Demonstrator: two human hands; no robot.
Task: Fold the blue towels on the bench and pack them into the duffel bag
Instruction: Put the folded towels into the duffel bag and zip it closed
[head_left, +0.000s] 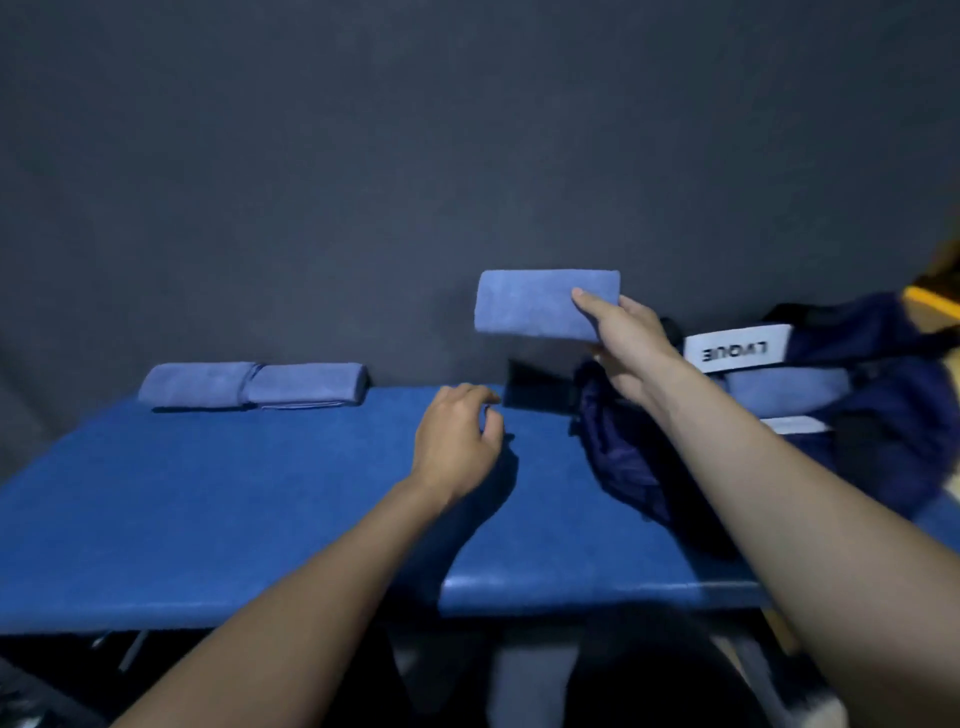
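holding a folded blue towel (545, 304) in the air, the right hand (631, 345) has its thumb on the near face and its fingers curled behind the right end, clamped on the cloth. this towel sits above the gap between the blue padded surface (234, 499) and the open duffel bag (852, 415), clear of both. the left hand (460, 444) hovers low over the middle of the surface, fingers loosely curled and slightly apart, gripping nothing; whether the fingertips touch the padding cannot be told. two more folded towels (254, 385) lie side by side, ends touching, at the far left edge of the surface against the dark wall (415, 156). the duffel bag, dark navy, rests on the right end of the surface with its mouth open toward the viewer; a pale blue folded towel in the bag (784, 389) shows inside under a white label strap (737, 348). the right forearm crosses in front of the bag's left side and hides part of the opening. a black strap piece (537, 389) lies just left of the bag.
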